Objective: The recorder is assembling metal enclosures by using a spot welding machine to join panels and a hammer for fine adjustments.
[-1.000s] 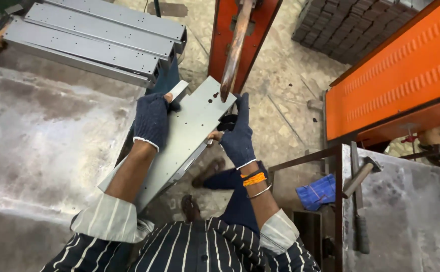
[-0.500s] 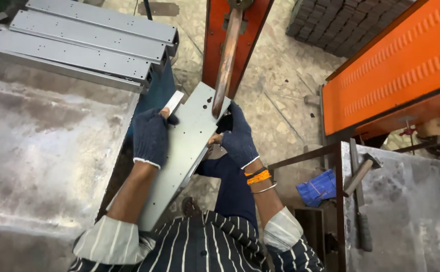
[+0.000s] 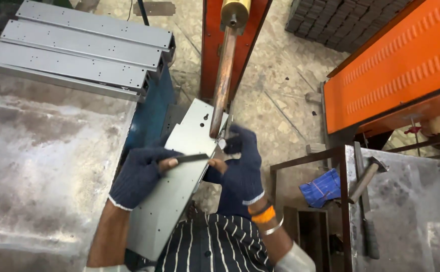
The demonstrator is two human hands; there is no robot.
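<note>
Even, fairly bright daylight fills the scene. Left of the grip, the worn grey steel tabletop (image 3: pixel 38 166) shows milky glare patches. Shadows are soft. Focus is sharp centrally; straight edges bow slightly toward the corners.

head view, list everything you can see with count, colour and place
sheet panel: one, grey, held slanted at centre
strip: one, dark, lying across the panel
copper rod: one, coppery, its tip at the panel's top edge
machine column: one, orange-red, behind the rod
channels: three, grey, stacked top left
table: one, worn steel, left
orange cover: one, top right
hammer: one, grey, on the right bench
blue cloth: one, beside the right bench
left hand: dark blue glove, on the panel, pinching the strip
right hand: dark blue glove, at the panel's right edge
</note>
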